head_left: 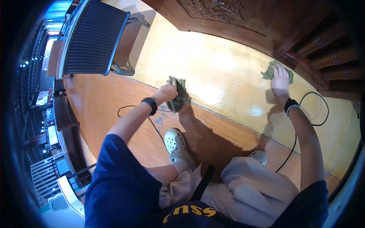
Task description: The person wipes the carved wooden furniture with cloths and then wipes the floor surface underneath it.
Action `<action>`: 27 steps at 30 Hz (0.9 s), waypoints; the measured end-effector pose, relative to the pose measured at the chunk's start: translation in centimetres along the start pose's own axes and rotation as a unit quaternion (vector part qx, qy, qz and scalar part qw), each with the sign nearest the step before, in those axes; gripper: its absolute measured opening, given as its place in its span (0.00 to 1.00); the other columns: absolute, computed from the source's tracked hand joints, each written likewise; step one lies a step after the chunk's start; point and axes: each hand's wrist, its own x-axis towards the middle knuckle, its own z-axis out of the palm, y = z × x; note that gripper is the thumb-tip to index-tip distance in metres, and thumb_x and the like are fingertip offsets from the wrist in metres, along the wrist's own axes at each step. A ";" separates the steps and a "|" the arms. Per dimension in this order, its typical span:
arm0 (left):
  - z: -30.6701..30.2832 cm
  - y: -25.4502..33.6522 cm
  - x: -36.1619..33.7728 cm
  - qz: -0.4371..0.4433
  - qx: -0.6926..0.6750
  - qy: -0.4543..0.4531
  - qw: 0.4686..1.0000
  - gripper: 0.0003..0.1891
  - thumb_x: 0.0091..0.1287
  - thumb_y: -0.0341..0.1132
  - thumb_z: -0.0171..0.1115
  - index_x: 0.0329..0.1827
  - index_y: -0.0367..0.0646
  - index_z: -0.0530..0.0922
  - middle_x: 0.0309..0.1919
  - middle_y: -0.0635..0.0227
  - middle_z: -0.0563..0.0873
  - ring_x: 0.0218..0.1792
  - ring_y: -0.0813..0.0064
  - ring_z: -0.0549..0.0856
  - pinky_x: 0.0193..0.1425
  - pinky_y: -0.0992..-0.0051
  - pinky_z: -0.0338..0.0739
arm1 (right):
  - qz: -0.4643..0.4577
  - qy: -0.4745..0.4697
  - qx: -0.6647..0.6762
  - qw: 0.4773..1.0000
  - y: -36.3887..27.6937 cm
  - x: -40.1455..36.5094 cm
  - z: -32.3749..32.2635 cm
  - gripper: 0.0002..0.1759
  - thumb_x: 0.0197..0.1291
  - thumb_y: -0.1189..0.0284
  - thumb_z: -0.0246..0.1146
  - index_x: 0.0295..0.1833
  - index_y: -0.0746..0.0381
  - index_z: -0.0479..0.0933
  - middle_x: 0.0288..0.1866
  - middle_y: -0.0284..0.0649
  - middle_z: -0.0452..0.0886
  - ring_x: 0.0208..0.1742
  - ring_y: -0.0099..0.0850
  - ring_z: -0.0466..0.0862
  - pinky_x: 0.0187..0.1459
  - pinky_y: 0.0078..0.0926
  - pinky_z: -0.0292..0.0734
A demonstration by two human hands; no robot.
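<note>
My left hand (167, 91) grips a dark green cloth (177, 102), which hangs crumpled from my fingers near the seam between the orange wood-look floor and the shiny pale floor strip. A dark watch is on that wrist. Farther right, my right hand (280, 78) presses down over another crumpled green cloth (270, 70) on the pale strip (232, 87), close to the base of the carved wooden furniture (262, 28). Its fingers lie across the top of the cloth, and its underside is hidden. Wet-looking glossy patches show on the pale surface between my hands.
A thin black cable (292, 149) loops over the floor at right, and another stretch (155, 127) runs beside my left clog (175, 143). A dark ribbed chair (97, 38) stands at upper left. Grey-blue worn marks (159, 120) spot the orange floor.
</note>
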 end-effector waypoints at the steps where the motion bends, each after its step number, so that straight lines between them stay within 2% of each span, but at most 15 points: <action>1: -2.0 -0.3 -0.7 0.093 -0.043 -0.098 0.990 0.35 0.66 0.45 0.52 0.73 0.37 0.54 0.59 0.36 0.72 0.50 0.51 0.83 0.53 0.62 0.78 | 0.006 -0.003 -0.002 1.000 -0.1 0.0 0.1 0.26 0.50 0.79 0.56 0.59 0.62 0.71 0.60 0.44 0.72 0.63 0.42 0.70 0.64 0.40 0.63; 2: -4.0 -0.7 -1.6 0.184 -0.086 -0.195 0.960 0.31 0.66 0.43 0.53 0.71 0.39 0.60 0.57 0.43 0.76 0.53 0.52 0.81 0.56 0.63 0.76 | 0.004 -0.001 0.000 1.000 -0.2 0.0 0.3 0.26 0.50 0.79 0.56 0.59 0.62 0.71 0.60 0.44 0.72 0.63 0.42 0.70 0.64 0.40 0.63; 3: -5.8 -0.8 -3.5 0.211 -0.177 -0.187 0.943 0.26 0.65 0.38 0.54 0.66 0.41 0.66 0.53 0.51 0.81 0.55 0.55 0.80 0.59 0.63 0.73 | 0.017 0.001 -0.011 1.000 -0.3 0.2 0.4 0.26 0.49 0.79 0.56 0.58 0.61 0.72 0.59 0.44 0.72 0.63 0.42 0.70 0.63 0.40 0.64; 8: -12.5 -2.3 -10.1 0.273 -0.266 -0.166 0.909 0.24 0.66 0.31 0.54 0.66 0.41 0.66 0.52 0.52 0.80 0.53 0.59 0.81 0.58 0.65 0.74 | 0.078 0.007 -0.045 0.996 -1.8 1.0 1.3 0.24 0.46 0.79 0.58 0.54 0.58 0.74 0.57 0.43 0.73 0.61 0.43 0.70 0.61 0.41 0.65; 10: -13.9 -2.8 -11.7 0.283 -0.296 -0.151 0.900 0.23 0.66 0.30 0.53 0.65 0.42 0.66 0.51 0.52 0.81 0.53 0.61 0.81 0.58 0.66 0.74 | 0.104 -0.046 -0.014 0.993 -3.6 1.6 0.9 0.24 0.45 0.80 0.58 0.52 0.56 0.75 0.55 0.43 0.73 0.60 0.43 0.71 0.59 0.40 0.66; 13: -14.4 -2.6 -12.3 0.266 -0.307 -0.126 0.905 0.21 0.63 0.26 0.54 0.60 0.42 0.67 0.49 0.56 0.80 0.52 0.63 0.81 0.58 0.67 0.74 | 0.042 -0.046 0.016 0.998 -6.5 1.7 2.4 0.25 0.44 0.78 0.59 0.53 0.56 0.76 0.55 0.45 0.73 0.60 0.42 0.70 0.60 0.43 0.64; 15: -13.1 -2.3 -12.0 0.292 -0.315 -0.098 0.898 0.21 0.62 0.25 0.54 0.59 0.42 0.67 0.48 0.56 0.80 0.51 0.63 0.81 0.57 0.67 0.75 | 0.003 -0.167 0.049 0.985 -10.5 2.3 -0.5 0.26 0.49 0.76 0.58 0.58 0.56 0.75 0.59 0.46 0.73 0.66 0.42 0.67 0.68 0.44 0.57; 17: -11.5 -1.8 -11.8 0.319 -0.322 -0.075 0.888 0.20 0.60 0.24 0.54 0.58 0.42 0.68 0.47 0.57 0.80 0.50 0.63 0.81 0.55 0.68 0.75 | -0.084 -0.163 0.149 0.972 -13.6 1.8 -1.3 0.27 0.53 0.73 0.59 0.62 0.58 0.72 0.60 0.48 0.73 0.65 0.40 0.69 0.67 0.42 0.62; 19: -9.6 -0.9 -11.2 0.364 -0.346 0.023 0.864 0.19 0.59 0.28 0.57 0.54 0.44 0.69 0.35 0.57 0.81 0.38 0.61 0.83 0.44 0.66 0.76 | -0.088 -0.307 0.365 0.874 -17.0 2.5 -3.0 0.30 0.55 0.70 0.59 0.66 0.60 0.68 0.61 0.50 0.73 0.62 0.41 0.74 0.62 0.38 0.70; 20: -8.8 -0.2 -10.6 0.371 -0.352 0.022 0.859 0.19 0.59 0.28 0.57 0.54 0.44 0.69 0.35 0.57 0.81 0.38 0.61 0.83 0.44 0.66 0.76 | -0.085 -0.346 0.390 0.849 -18.6 2.6 -4.9 0.30 0.57 0.70 0.59 0.67 0.61 0.66 0.60 0.51 0.74 0.55 0.42 0.79 0.57 0.35 0.75; 22: -7.8 1.9 -9.8 0.343 -0.482 -0.017 0.806 0.16 0.57 0.19 0.52 0.49 0.41 0.68 0.36 0.69 0.75 0.39 0.78 0.75 0.44 0.77 0.71 | -0.045 -0.403 0.477 0.780 -21.1 3.0 -8.8 0.30 0.59 0.72 0.60 0.67 0.63 0.63 0.54 0.51 0.76 0.49 0.35 0.81 0.54 0.29 0.77; 23: -8.2 3.1 -9.7 0.297 -0.538 -0.079 0.785 0.16 0.57 0.17 0.51 0.47 0.42 0.68 0.35 0.73 0.71 0.37 0.85 0.69 0.40 0.80 0.68 | -0.047 -0.401 0.460 0.791 -21.4 2.2 -8.3 0.29 0.60 0.71 0.61 0.66 0.65 0.64 0.53 0.50 0.78 0.48 0.33 0.81 0.54 0.29 0.76; 24: -7.5 4.4 -9.0 0.306 -0.540 -0.087 0.780 0.16 0.57 0.17 0.51 0.47 0.42 0.68 0.35 0.73 0.71 0.37 0.85 0.69 0.40 0.80 0.68 | -0.052 -0.399 0.441 0.802 -21.3 1.6 -7.9 0.28 0.60 0.70 0.61 0.64 0.68 0.64 0.51 0.48 0.79 0.47 0.32 0.81 0.53 0.28 0.76; 25: -6.5 5.6 -7.9 0.329 -0.586 -0.088 0.736 0.15 0.57 0.17 0.51 0.47 0.42 0.68 0.35 0.74 0.71 0.36 0.85 0.69 0.40 0.81 0.67 | -0.044 -0.401 0.436 0.805 -20.9 1.6 -8.3 0.28 0.60 0.70 0.61 0.64 0.68 0.64 0.51 0.48 0.79 0.47 0.32 0.81 0.53 0.28 0.76; 27: -6.3 7.3 -7.1 0.387 -0.633 -0.080 0.666 0.14 0.61 0.21 0.52 0.50 0.42 0.68 0.37 0.73 0.72 0.37 0.86 0.71 0.39 0.81 0.69 | 0.086 -0.448 0.450 0.768 -20.0 1.8 -9.5 0.25 0.61 0.71 0.59 0.61 0.72 0.67 0.49 0.44 0.80 0.47 0.28 0.80 0.52 0.26 0.75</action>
